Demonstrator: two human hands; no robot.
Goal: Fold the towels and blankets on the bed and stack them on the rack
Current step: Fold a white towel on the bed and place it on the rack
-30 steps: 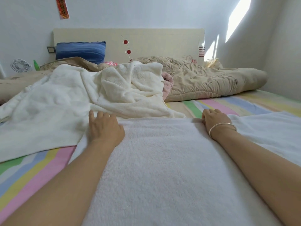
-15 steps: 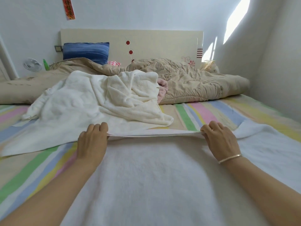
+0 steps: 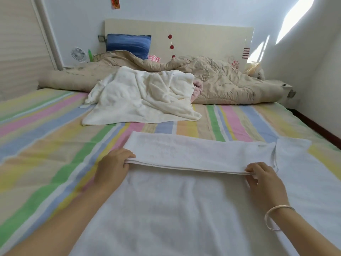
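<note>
Mid-fold: left hand (image 3: 112,169), right hand (image 3: 263,180) pinching folded edge of flat white terry towel (image 3: 184,209); next, probably laying it down, corners matched.

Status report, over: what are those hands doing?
Left hand and right hand pinch folded edge of white towel. Cream towel crumpled beyond. Nothing blocks fold.
</note>
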